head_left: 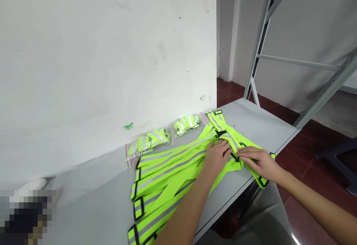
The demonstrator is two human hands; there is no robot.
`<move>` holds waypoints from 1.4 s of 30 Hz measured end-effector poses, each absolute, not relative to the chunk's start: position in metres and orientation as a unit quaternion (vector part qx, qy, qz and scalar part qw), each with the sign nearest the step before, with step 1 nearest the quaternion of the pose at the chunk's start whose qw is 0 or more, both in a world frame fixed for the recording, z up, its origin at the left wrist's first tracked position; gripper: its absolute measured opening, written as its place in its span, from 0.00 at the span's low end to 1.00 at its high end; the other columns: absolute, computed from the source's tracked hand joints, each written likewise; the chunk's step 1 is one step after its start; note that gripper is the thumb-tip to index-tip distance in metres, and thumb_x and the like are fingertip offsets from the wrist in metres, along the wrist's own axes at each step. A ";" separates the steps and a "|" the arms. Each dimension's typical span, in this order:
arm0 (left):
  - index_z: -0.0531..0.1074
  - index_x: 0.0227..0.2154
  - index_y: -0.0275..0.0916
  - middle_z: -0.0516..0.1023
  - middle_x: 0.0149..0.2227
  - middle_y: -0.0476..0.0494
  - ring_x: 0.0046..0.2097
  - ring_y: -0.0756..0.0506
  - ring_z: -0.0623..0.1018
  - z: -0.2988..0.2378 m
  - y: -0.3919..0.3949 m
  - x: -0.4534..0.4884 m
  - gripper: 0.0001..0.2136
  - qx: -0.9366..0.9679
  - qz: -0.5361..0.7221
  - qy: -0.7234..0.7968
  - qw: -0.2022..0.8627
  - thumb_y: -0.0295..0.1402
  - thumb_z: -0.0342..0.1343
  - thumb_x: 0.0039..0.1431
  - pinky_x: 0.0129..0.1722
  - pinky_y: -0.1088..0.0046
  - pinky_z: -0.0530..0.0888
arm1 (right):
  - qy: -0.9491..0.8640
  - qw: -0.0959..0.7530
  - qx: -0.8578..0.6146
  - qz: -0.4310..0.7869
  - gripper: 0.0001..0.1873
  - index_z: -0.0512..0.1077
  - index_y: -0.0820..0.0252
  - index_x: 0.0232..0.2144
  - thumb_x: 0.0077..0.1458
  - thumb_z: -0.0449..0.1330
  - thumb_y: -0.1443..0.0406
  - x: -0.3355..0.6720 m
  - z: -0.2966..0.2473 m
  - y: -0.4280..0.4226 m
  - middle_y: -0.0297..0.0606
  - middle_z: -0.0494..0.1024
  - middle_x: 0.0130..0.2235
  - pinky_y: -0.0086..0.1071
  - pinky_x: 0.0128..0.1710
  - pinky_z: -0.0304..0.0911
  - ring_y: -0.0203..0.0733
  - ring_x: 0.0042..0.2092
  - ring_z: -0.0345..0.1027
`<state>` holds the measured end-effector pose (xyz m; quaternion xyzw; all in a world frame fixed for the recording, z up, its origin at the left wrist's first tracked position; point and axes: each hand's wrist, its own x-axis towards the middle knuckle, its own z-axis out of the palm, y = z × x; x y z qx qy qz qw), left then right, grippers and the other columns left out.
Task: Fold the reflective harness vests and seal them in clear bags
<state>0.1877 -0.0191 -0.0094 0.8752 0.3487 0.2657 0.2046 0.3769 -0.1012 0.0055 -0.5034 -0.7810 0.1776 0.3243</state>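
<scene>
A spread of neon yellow reflective straps [164, 167] with grey stripes and black buckles lies fanned across the table. My left hand [218, 156] rests at the gathered middle of the bundle, its fingers bent around the strap there, with the tips partly hidden. To its right, my right hand [258, 159] pinches a strap near the black slider, fingers together and thumb below. Strap ends with black buckles [263, 181] stick out beyond it at the table's front edge. Other buckles line the left end of the fan.
Two clear zip bags of folded yellow straps [150, 141] lie along the white wall [111, 70]. A grey metal rack [259, 44] stands past the table's [97, 208] far right end. A dark blue stool [340, 159] is on the red tiled floor. At lower left, part of the view is pixelated.
</scene>
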 end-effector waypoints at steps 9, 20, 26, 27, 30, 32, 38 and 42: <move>0.71 0.37 0.39 0.76 0.40 0.41 0.45 0.40 0.72 0.015 0.006 0.191 0.05 0.849 0.299 0.418 0.126 0.28 0.55 0.56 0.44 0.63 0.68 | -0.665 0.337 -0.630 0.218 0.13 0.69 0.56 0.41 0.52 0.63 0.63 0.374 0.000 -0.087 0.40 0.68 0.43 0.38 0.43 0.65 0.44 0.43 0.67; 0.66 0.56 0.42 0.70 0.58 0.41 0.55 0.37 0.71 0.046 0.047 0.193 0.30 0.855 0.091 0.370 0.352 0.50 0.55 0.51 0.51 0.66 0.67 | -0.681 0.173 -0.672 0.234 0.28 0.69 0.62 0.47 0.44 0.67 0.58 0.374 0.023 -0.066 0.44 0.69 0.44 0.41 0.48 0.60 0.52 0.48 0.62; 0.73 0.33 0.39 0.76 0.34 0.46 0.36 0.41 0.74 0.069 0.035 0.183 0.22 0.882 0.066 0.315 0.344 0.54 0.58 0.46 0.33 0.70 0.67 | -0.692 0.199 -0.648 0.250 0.27 0.69 0.57 0.45 0.40 0.68 0.59 0.374 0.034 -0.072 0.41 0.67 0.49 0.44 0.52 0.56 0.51 0.52 0.60; 0.73 0.33 0.40 0.75 0.33 0.47 0.35 0.43 0.74 0.074 0.030 0.179 0.20 0.881 0.076 0.309 0.350 0.53 0.58 0.47 0.32 0.71 0.67 | -0.690 0.211 -0.643 0.255 0.28 0.67 0.56 0.46 0.41 0.68 0.60 0.373 0.038 -0.075 0.41 0.67 0.50 0.44 0.53 0.55 0.51 0.53 0.60; 0.73 0.31 0.40 0.74 0.30 0.50 0.34 0.45 0.73 0.090 0.016 0.168 0.17 0.876 0.109 0.299 0.363 0.50 0.59 0.48 0.32 0.72 0.66 | -0.698 0.240 -0.605 0.298 0.36 0.62 0.54 0.54 0.42 0.67 0.60 0.368 0.053 -0.082 0.40 0.69 0.52 0.41 0.50 0.58 0.50 0.52 0.62; 0.74 0.30 0.41 0.74 0.29 0.50 0.33 0.45 0.73 0.099 0.010 0.164 0.15 0.876 0.133 0.289 0.363 0.49 0.59 0.49 0.32 0.72 0.67 | -0.705 0.248 -0.574 0.336 0.35 0.63 0.55 0.55 0.44 0.66 0.60 0.363 0.064 -0.084 0.39 0.73 0.47 0.37 0.43 0.62 0.48 0.46 0.66; 0.72 0.46 0.45 0.75 0.49 0.46 0.49 0.41 0.73 0.108 0.012 0.159 0.20 0.827 0.280 0.307 0.379 0.43 0.63 0.49 0.47 0.68 0.70 | -0.669 0.309 -0.540 0.407 0.13 0.74 0.61 0.37 0.49 0.62 0.60 0.348 0.085 -0.080 0.31 0.76 0.31 0.33 0.34 0.64 0.41 0.33 0.68; 0.73 0.38 0.42 0.76 0.41 0.42 0.44 0.42 0.74 0.089 -0.036 0.158 0.12 0.725 0.459 0.372 0.355 0.43 0.51 0.60 0.46 0.64 0.70 | -0.600 0.360 -0.542 0.466 0.14 0.74 0.62 0.37 0.49 0.63 0.61 0.344 0.080 -0.075 0.34 0.79 0.35 0.35 0.35 0.67 0.43 0.35 0.71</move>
